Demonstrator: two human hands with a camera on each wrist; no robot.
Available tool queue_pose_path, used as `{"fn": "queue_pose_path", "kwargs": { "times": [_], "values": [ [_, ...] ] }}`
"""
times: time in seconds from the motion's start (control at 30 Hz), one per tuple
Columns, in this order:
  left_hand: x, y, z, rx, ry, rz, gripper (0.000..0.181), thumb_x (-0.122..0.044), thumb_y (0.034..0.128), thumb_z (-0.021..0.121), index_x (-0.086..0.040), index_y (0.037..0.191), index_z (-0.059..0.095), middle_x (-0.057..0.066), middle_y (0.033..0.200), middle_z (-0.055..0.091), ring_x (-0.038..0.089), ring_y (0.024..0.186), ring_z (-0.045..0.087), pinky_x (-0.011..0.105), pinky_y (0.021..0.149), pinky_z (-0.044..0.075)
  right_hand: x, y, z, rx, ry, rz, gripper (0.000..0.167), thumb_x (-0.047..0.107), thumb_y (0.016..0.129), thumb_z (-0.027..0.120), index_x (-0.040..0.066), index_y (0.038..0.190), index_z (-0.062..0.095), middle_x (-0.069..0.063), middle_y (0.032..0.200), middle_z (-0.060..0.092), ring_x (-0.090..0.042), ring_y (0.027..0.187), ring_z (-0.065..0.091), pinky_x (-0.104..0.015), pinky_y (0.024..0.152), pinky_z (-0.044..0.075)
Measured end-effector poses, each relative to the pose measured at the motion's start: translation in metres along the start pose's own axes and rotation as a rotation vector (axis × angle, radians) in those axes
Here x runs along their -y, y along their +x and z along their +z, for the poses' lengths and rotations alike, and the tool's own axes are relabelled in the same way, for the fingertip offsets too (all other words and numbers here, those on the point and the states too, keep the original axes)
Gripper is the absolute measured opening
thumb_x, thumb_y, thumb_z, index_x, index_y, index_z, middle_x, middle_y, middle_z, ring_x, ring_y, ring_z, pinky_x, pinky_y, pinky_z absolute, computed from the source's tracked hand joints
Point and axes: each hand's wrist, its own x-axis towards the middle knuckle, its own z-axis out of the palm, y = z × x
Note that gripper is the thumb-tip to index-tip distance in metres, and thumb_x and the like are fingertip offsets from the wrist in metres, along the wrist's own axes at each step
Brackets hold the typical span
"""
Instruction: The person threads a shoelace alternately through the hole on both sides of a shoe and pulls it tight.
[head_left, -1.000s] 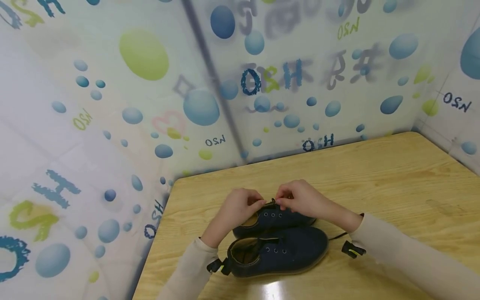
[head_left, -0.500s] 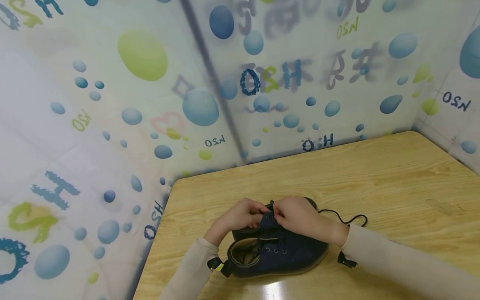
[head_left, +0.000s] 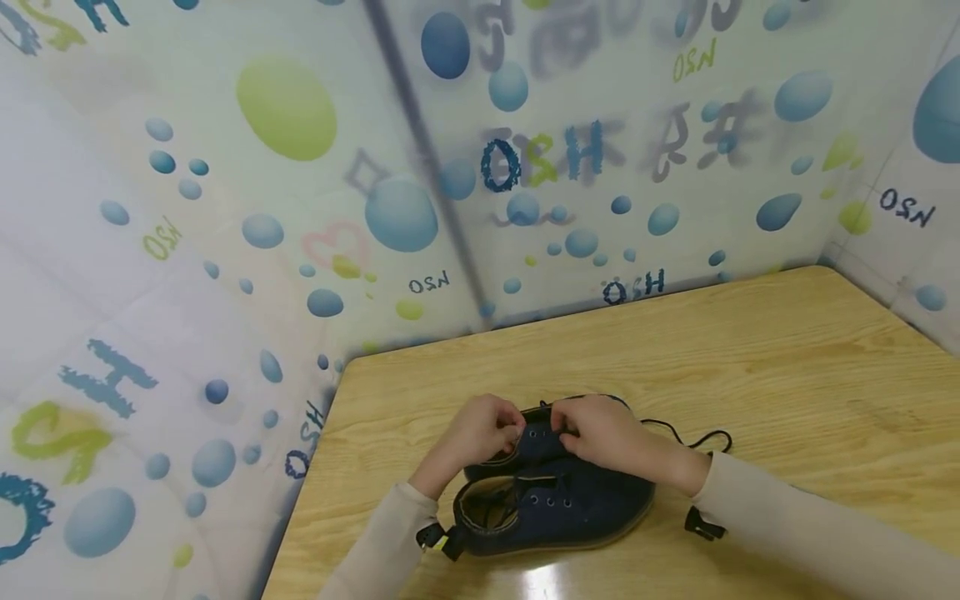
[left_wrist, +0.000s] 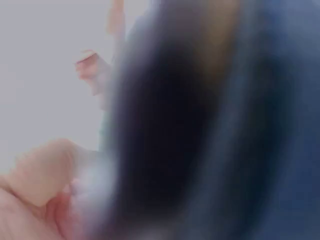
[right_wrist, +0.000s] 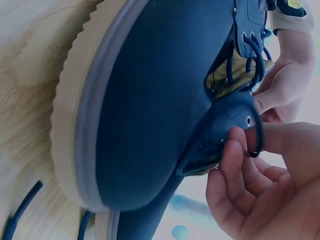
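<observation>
Two navy lace-up shoes lie side by side, the near shoe (head_left: 570, 521) in front of the far shoe (head_left: 542, 450). Over the far shoe's opening, my left hand (head_left: 480, 433) pinches at the end of the eyelet flap with thumb and finger. Across that flap, my right hand (head_left: 600, 429) pinches its edge. In the right wrist view, the fingers of my right hand (right_wrist: 265, 175) hold a blue eyelet flap (right_wrist: 215, 135), and a dark shoelace loop (right_wrist: 259, 125) hangs over them. Whether a fingertip also grips lace is unclear. The left wrist view is mostly blurred.
A wooden table (head_left: 750, 367) carries the shoes. A loose black lace end (head_left: 708, 437) trails rightward on it from the far shoe. Behind stands a printed curtain (head_left: 637, 167) with blue and green drops. A small black camera (head_left: 703, 523) hangs under the right sleeve.
My right hand has come down from the top of the far shoe's tongue to its eyelet flap. The left hand has lowered slightly. A loose lace now shows on the right.
</observation>
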Motion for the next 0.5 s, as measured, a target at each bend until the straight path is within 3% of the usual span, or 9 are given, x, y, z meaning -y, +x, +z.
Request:
{"fn": "queue_pose_path", "kwargs": {
  "times": [0.13, 0.23, 0.3, 0.4, 0.47, 0.5],
  "values": [
    [0.003, -0.010, -0.016, -0.154, -0.100, -0.103, 0.014, -0.009, 0.0991, 0.058, 0.000, 0.096, 0.068, 0.013, 0.084, 0.074, 0.021, 0.070, 0.072, 0.027, 0.061, 0.058, -0.006, -0.001, -0.002, 0.008, 0.026, 0.008, 0.011, 0.012, 0.086, 0.074, 0.016, 0.092, 0.067, 0.009, 0.068, 0.060, -0.001, 0.059, 0.048, -0.022, 0.059, 0.043],
    [0.010, -0.014, -0.029, -0.253, -0.365, -0.067, 0.015, -0.010, 0.1043, 0.047, 0.002, 0.103, 0.056, 0.020, 0.102, 0.074, 0.028, 0.089, 0.074, 0.031, 0.074, 0.061, -0.009, -0.001, -0.002, -0.002, 0.044, -0.001, 0.011, 0.011, 0.086, 0.074, 0.018, 0.092, 0.068, 0.007, 0.078, 0.066, -0.004, 0.068, 0.056, -0.024, 0.064, 0.047],
    [0.014, -0.016, -0.037, -0.268, -0.635, 0.036, 0.016, -0.013, 0.1075, 0.038, -0.003, 0.104, 0.049, 0.018, 0.113, 0.072, 0.026, 0.102, 0.073, 0.032, 0.085, 0.059, -0.009, -0.001, -0.001, -0.022, 0.055, -0.014, 0.012, 0.010, 0.085, 0.075, 0.019, 0.091, 0.069, 0.006, 0.085, 0.067, -0.007, 0.075, 0.059, -0.026, 0.067, 0.049],
    [0.017, -0.019, -0.045, -0.219, -1.047, 0.248, 0.021, -0.018, 0.1098, 0.028, -0.008, 0.104, 0.046, 0.010, 0.114, 0.073, 0.020, 0.106, 0.072, 0.033, 0.095, 0.056, -0.010, 0.000, 0.001, -0.069, 0.067, -0.033, 0.016, 0.007, 0.085, 0.075, 0.021, 0.088, 0.068, 0.003, 0.099, 0.064, -0.014, 0.087, 0.059, -0.030, 0.071, 0.049],
    [0.015, -0.022, -0.049, -0.166, -1.203, 0.367, 0.026, -0.019, 0.1103, 0.024, -0.011, 0.102, 0.047, 0.001, 0.101, 0.073, 0.012, 0.090, 0.072, 0.032, 0.095, 0.056, -0.010, 0.001, 0.002, -0.091, 0.081, -0.035, 0.018, 0.006, 0.084, 0.076, 0.021, 0.090, 0.067, 0.001, 0.104, 0.061, -0.016, 0.090, 0.058, -0.030, 0.073, 0.050],
    [0.013, -0.025, -0.052, -0.149, -1.233, 0.406, 0.027, -0.019, 0.1103, 0.023, -0.012, 0.102, 0.048, -0.002, 0.094, 0.071, 0.008, 0.078, 0.069, 0.031, 0.090, 0.057, -0.011, 0.001, 0.003, -0.092, 0.100, -0.027, 0.019, 0.006, 0.084, 0.076, 0.019, 0.093, 0.066, 0.000, 0.106, 0.060, -0.016, 0.090, 0.059, -0.030, 0.072, 0.050]
  ]
}}
